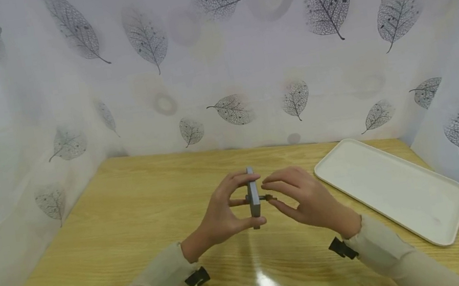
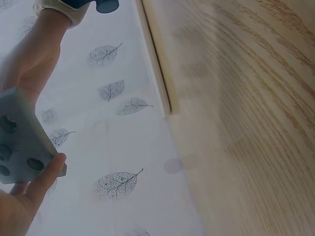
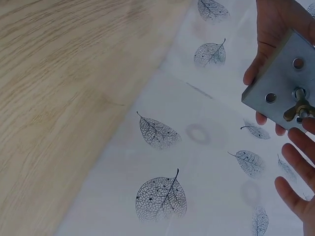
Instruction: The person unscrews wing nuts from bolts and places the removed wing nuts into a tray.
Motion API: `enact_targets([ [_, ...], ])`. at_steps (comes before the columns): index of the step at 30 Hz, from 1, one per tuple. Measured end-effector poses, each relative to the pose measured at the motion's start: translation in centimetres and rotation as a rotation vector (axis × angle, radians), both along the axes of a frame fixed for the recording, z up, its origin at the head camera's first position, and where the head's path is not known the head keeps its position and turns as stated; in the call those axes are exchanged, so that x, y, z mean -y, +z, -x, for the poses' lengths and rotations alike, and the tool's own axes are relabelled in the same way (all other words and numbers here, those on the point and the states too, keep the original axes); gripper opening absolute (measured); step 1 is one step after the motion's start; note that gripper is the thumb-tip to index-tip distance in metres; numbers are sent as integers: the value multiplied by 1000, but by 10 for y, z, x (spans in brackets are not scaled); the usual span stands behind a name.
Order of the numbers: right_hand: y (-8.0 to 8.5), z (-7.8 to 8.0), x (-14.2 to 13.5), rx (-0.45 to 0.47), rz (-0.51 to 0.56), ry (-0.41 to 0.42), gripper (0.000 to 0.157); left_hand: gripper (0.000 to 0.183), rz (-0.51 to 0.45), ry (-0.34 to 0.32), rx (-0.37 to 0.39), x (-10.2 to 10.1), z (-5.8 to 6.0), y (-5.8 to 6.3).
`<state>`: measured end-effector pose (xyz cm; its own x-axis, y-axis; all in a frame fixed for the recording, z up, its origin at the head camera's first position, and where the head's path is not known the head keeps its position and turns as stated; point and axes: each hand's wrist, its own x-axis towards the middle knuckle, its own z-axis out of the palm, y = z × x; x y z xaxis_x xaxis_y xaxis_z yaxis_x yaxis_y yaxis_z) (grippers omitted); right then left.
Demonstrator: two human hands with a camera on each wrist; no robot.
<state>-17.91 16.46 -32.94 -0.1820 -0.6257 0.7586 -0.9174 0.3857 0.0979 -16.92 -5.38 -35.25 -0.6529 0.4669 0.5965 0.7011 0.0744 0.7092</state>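
Held upright on edge above the table, a grey metal plate [image 1: 254, 201] is gripped by my left hand [image 1: 217, 212], thumb at the lower edge and fingers at the upper one. Several round holes pierce the plate, as the right wrist view shows. A bolt [image 3: 299, 92] passes through one hole, and on its shank sits a brass-coloured wing nut [image 3: 297, 108]. In the left wrist view the bolt's head [image 2: 4, 153] shows on the opposite face. My right hand [image 1: 311, 198] is beside the wing nut, its fingers spread and slightly bent, fingertips close to the nut.
A white rectangular tray [image 1: 389, 188] lies on the right of the wooden table [image 1: 144, 200]. Behind and at the sides hangs a pale curtain [image 1: 236, 68] printed with leaves. Dark straps [image 1: 197, 277] are on both wrists over light sleeves.
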Motion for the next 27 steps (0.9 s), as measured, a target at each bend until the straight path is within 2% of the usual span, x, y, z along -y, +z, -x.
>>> enact_targets([
  [5, -4, 2, -2, 73, -55, -54, 36, 72, 1, 2, 7, 0, 0, 0],
  [12, -5, 2, -2, 104, -35, -39, 48, 72, 5, 4, -3, 0, 1, -1],
  [27, -8, 1, -3, 107, -45, -53, 41, 73, 2, 2, 14, 1, 0, 1],
])
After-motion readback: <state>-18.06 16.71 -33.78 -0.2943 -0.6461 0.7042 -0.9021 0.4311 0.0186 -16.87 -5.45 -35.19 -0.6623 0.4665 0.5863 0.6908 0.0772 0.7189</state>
